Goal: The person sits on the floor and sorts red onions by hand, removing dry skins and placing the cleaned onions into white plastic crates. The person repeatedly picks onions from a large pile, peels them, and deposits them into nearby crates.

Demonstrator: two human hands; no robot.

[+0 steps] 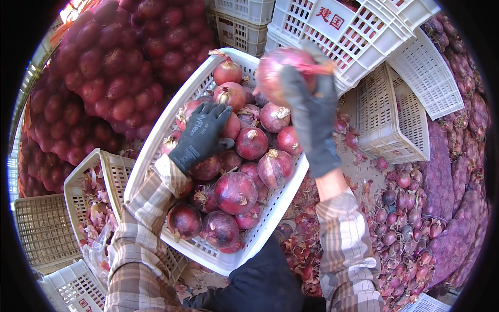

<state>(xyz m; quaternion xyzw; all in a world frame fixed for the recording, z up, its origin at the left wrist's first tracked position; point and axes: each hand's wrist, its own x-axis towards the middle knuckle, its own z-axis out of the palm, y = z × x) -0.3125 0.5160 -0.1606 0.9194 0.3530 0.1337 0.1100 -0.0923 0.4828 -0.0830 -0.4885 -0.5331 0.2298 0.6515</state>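
Before me a white plastic crate [150,150] with slotted walls is filled with red onions [236,193]. My left hand [202,136], in a dark HyFlex work glove, rests on onions at the crate's left side, its fingers slightly spread. Over the crate's far right edge, my right hand [312,105], gloved too and blurred, grips a large red onion [286,74] with a pinkish stem pointing right. The thumb lies across the front of that onion. Part of the onions under my left palm is hidden.
Red mesh sacks of onions [113,70] are piled at the left. Stacked white crates [304,27] stand at the back, and a crate [393,117] lies to the right. Another crate [97,187] holds onion skins. Loose onions [401,218] and purple mesh sacks [454,241] cover the floor at right.
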